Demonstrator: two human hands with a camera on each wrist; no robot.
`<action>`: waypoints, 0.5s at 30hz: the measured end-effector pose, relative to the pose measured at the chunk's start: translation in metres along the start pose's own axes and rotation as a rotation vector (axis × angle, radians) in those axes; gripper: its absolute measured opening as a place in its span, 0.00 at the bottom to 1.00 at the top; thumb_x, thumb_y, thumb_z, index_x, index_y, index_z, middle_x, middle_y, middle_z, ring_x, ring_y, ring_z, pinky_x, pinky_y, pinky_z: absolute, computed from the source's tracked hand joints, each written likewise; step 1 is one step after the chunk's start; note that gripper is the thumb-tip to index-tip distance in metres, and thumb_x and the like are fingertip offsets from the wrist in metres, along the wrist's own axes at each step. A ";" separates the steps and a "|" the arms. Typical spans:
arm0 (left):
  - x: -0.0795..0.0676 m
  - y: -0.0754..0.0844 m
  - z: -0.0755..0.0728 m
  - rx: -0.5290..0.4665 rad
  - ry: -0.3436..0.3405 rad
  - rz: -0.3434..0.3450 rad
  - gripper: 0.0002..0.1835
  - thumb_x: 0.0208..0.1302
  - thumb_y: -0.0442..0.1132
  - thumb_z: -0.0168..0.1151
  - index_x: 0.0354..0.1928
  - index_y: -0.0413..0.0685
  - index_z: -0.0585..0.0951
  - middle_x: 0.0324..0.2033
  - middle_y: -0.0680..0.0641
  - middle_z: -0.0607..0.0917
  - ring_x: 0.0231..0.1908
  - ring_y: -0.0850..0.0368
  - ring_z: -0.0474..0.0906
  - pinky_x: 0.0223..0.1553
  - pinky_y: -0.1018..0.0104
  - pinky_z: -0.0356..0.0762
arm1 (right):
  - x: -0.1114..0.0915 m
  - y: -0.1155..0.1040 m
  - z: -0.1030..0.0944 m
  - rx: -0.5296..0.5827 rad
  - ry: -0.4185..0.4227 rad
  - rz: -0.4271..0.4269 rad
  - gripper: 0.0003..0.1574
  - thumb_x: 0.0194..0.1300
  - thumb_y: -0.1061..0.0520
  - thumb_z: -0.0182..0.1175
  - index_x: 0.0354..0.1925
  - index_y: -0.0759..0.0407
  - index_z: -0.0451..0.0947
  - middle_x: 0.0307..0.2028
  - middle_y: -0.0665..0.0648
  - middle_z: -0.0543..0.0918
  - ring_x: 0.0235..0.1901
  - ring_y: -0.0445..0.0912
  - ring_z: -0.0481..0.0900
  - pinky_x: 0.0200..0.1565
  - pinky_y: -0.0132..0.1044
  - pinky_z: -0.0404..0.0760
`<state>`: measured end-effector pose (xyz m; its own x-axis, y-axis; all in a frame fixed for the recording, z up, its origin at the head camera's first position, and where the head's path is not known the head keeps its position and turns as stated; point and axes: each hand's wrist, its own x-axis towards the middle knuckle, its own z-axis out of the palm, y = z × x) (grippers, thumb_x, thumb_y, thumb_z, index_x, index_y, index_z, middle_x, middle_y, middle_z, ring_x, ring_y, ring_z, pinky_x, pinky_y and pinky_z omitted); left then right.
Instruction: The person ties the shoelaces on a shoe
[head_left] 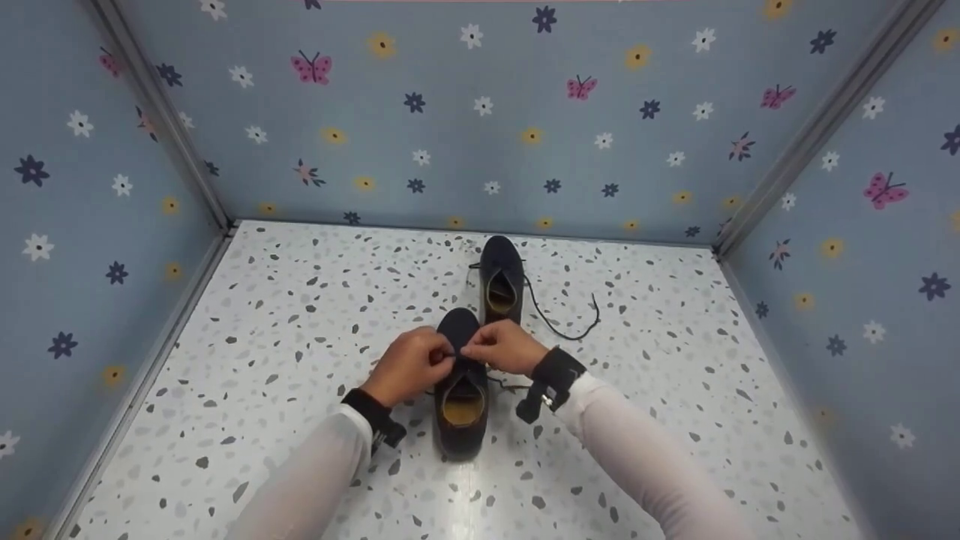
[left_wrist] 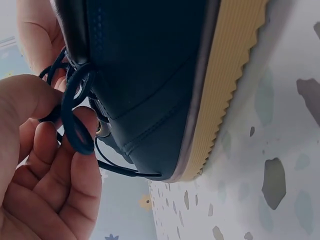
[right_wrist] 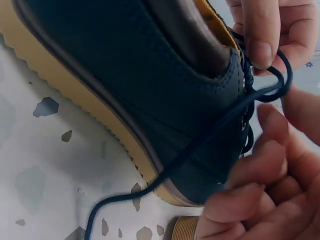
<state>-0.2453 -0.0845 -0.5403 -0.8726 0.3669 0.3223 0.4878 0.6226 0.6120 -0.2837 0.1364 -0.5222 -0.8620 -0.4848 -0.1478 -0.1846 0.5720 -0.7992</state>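
Observation:
A dark blue shoe (head_left: 460,435) with a yellow insole and ridged tan sole stands on the floor between both hands. Over its front, my left hand (head_left: 412,365) pinches a dark blue shoelace (left_wrist: 75,131) between thumb and fingers, a loop hanging over the fingertips. From the other side my right hand (head_left: 508,347) holds a bent part of the lace (right_wrist: 282,82) between thumb and forefinger. One long lace end trails down the shoe's side in the right wrist view. The fingertips of both hands nearly meet above the eyelets.
A second dark shoe (head_left: 501,259) stands just ahead, its loose lace (head_left: 574,337) curving out to the right on the speckled floor (head_left: 300,322). Blue panels (head_left: 450,75) printed with flowers and butterflies rise at the front and both sides.

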 end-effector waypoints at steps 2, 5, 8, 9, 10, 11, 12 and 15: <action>0.000 -0.001 0.001 -0.004 0.002 -0.006 0.01 0.58 0.33 0.70 0.31 0.47 0.88 0.25 0.52 0.78 0.27 0.62 0.71 0.30 0.70 0.72 | -0.001 0.001 0.000 -0.012 -0.034 -0.007 0.13 0.70 0.49 0.69 0.37 0.57 0.90 0.22 0.41 0.80 0.20 0.35 0.73 0.27 0.28 0.72; -0.001 -0.001 0.002 -0.010 -0.002 -0.026 0.01 0.57 0.34 0.69 0.31 0.46 0.88 0.26 0.52 0.78 0.27 0.62 0.72 0.30 0.70 0.72 | -0.001 0.002 0.000 -0.025 -0.064 -0.026 0.12 0.69 0.48 0.70 0.38 0.56 0.91 0.22 0.40 0.80 0.21 0.35 0.73 0.28 0.28 0.72; -0.001 -0.001 0.003 -0.013 -0.005 -0.050 0.01 0.57 0.34 0.70 0.31 0.47 0.88 0.26 0.53 0.78 0.28 0.63 0.72 0.31 0.71 0.72 | -0.001 0.003 0.000 -0.020 -0.068 -0.049 0.11 0.69 0.50 0.70 0.38 0.56 0.91 0.22 0.40 0.80 0.22 0.35 0.73 0.28 0.28 0.72; 0.000 -0.001 0.003 -0.015 -0.005 -0.055 0.01 0.57 0.34 0.70 0.30 0.48 0.88 0.26 0.53 0.78 0.28 0.63 0.72 0.31 0.71 0.72 | -0.001 0.003 0.000 -0.015 -0.066 -0.054 0.10 0.69 0.51 0.70 0.38 0.56 0.91 0.22 0.40 0.79 0.22 0.35 0.73 0.29 0.28 0.72; 0.000 -0.001 0.003 -0.016 -0.005 -0.060 0.02 0.57 0.33 0.71 0.31 0.49 0.88 0.26 0.53 0.78 0.28 0.63 0.72 0.31 0.71 0.72 | -0.001 0.003 0.000 -0.009 -0.062 -0.057 0.10 0.69 0.51 0.70 0.37 0.57 0.91 0.21 0.40 0.79 0.23 0.35 0.73 0.29 0.28 0.71; 0.000 -0.001 0.003 -0.020 -0.003 -0.062 0.02 0.58 0.33 0.71 0.30 0.49 0.88 0.26 0.53 0.79 0.28 0.63 0.72 0.31 0.71 0.72 | -0.001 0.003 0.000 -0.002 -0.057 -0.059 0.10 0.70 0.52 0.69 0.37 0.57 0.91 0.21 0.40 0.79 0.23 0.35 0.72 0.29 0.28 0.71; 0.000 -0.001 0.003 -0.023 -0.002 -0.059 0.02 0.58 0.33 0.71 0.31 0.49 0.88 0.26 0.53 0.79 0.28 0.63 0.72 0.31 0.71 0.72 | -0.001 0.003 0.000 0.004 -0.052 -0.065 0.10 0.70 0.53 0.68 0.37 0.58 0.90 0.21 0.41 0.78 0.23 0.35 0.72 0.29 0.28 0.71; -0.001 -0.002 0.004 -0.046 -0.007 -0.046 0.02 0.59 0.33 0.72 0.32 0.49 0.88 0.27 0.52 0.80 0.28 0.63 0.72 0.32 0.71 0.72 | -0.002 0.003 0.001 0.008 -0.031 -0.069 0.10 0.71 0.55 0.67 0.37 0.60 0.89 0.22 0.41 0.78 0.24 0.35 0.73 0.30 0.28 0.72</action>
<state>-0.2451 -0.0836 -0.5445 -0.8940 0.3430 0.2881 0.4450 0.6065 0.6589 -0.2824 0.1385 -0.5253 -0.8321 -0.5436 -0.1099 -0.2394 0.5308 -0.8130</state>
